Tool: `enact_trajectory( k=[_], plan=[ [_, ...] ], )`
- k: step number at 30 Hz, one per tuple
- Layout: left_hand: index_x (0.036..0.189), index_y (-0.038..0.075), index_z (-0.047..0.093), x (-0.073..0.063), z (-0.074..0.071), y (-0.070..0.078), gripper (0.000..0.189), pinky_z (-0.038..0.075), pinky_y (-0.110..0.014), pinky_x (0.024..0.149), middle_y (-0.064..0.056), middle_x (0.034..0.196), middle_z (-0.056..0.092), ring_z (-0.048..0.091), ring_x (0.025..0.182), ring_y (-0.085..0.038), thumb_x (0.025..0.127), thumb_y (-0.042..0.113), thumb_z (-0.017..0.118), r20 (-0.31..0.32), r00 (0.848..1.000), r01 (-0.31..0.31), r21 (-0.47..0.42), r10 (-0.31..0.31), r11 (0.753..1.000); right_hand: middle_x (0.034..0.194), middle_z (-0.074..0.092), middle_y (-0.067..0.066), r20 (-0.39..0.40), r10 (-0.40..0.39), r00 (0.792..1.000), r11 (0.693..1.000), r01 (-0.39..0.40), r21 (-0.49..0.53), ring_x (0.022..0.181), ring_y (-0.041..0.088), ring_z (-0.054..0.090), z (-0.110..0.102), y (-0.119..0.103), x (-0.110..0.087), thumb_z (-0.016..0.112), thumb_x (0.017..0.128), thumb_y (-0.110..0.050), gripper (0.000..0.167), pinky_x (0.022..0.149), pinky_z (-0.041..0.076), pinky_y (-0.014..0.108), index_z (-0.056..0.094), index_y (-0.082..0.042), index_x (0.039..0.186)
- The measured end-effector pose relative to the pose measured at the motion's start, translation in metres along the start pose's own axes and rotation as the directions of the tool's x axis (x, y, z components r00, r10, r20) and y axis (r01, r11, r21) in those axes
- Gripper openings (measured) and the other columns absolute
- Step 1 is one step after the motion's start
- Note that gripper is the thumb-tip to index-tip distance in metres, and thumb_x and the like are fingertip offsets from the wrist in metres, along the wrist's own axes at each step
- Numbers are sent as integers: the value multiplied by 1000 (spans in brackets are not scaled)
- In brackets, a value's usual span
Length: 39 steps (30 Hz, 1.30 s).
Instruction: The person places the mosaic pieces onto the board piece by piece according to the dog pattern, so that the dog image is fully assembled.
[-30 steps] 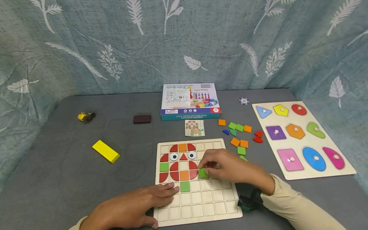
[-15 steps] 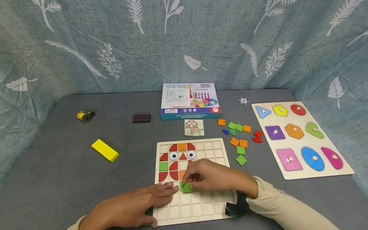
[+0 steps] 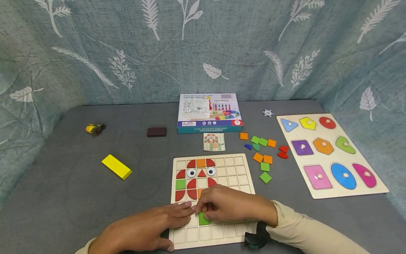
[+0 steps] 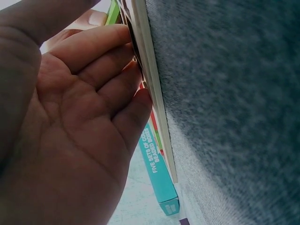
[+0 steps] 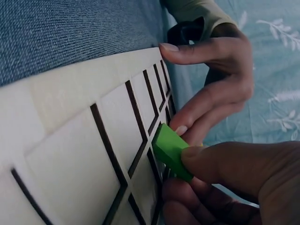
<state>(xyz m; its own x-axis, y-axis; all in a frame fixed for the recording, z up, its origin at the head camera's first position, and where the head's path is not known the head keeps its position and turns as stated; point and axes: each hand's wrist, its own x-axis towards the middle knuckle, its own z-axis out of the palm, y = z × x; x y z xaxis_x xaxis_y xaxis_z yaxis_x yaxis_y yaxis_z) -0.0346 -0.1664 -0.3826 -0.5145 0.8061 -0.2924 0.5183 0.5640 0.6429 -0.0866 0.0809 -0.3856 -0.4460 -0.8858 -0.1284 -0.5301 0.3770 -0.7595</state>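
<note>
A light green square tile (image 3: 204, 219) is pinched between the thumb and fingers of my right hand (image 3: 222, 204), low over the wooden grid board (image 3: 219, 243). In the right wrist view the green tile (image 5: 171, 151) stands tilted against the board's dividers. My left hand (image 3: 158, 222) rests with straight fingers on the board's left side, its thumb at the near left edge. Red curved pieces (image 3: 191, 183), an orange square (image 3: 201, 163), a red triangle (image 3: 202, 173) and two eye discs (image 3: 191, 172) fill several upper cells. My right hand hides some cells in the middle.
Loose tiles (image 3: 264, 167) in green, orange, red and blue lie right of the board. Beyond it are a picture card (image 3: 214, 141) and a box (image 3: 209, 113). A knobbed shape puzzle (image 3: 333, 155) lies at right; a yellow block (image 3: 116, 167), dark block (image 3: 156, 132) and toy bee (image 3: 95, 128) at left.
My right hand has carried the green tile left and toward me across the board, past the green square placed in the middle column, to the cell area below it. My left hand stays put.
</note>
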Motion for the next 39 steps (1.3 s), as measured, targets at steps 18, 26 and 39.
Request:
enact_trajectory(
  k=[18,26,39],
  plan=[
    [143,19,51,-3,-1,0,67,44,-39,101,5,153,36,34,140,-24,82,22,79,-11,1000,-20,19,20,1000,81,56,-15,-156,-38,987,998,29,-62,71,0,49,-11,15,-22,66,91,-5,10,65,44,18,72,-12,94],
    [138,22,56,-1,0,1,59,42,-41,102,7,154,33,31,141,-24,83,23,78,3,1000,-23,14,23,1000,91,63,-13,-288,14,957,998,-33,-61,73,4,52,-25,34,-51,66,91,-7,12,64,48,22,74,-13,98],
    [138,23,57,-3,0,0,59,43,-42,101,8,155,32,29,142,-25,83,21,78,6,1000,-16,-9,16,1000,96,64,-8,-372,60,926,993,-95,-75,79,6,55,-40,51,-84,64,94,-11,12,69,51,25,73,-11,103]
  ],
)
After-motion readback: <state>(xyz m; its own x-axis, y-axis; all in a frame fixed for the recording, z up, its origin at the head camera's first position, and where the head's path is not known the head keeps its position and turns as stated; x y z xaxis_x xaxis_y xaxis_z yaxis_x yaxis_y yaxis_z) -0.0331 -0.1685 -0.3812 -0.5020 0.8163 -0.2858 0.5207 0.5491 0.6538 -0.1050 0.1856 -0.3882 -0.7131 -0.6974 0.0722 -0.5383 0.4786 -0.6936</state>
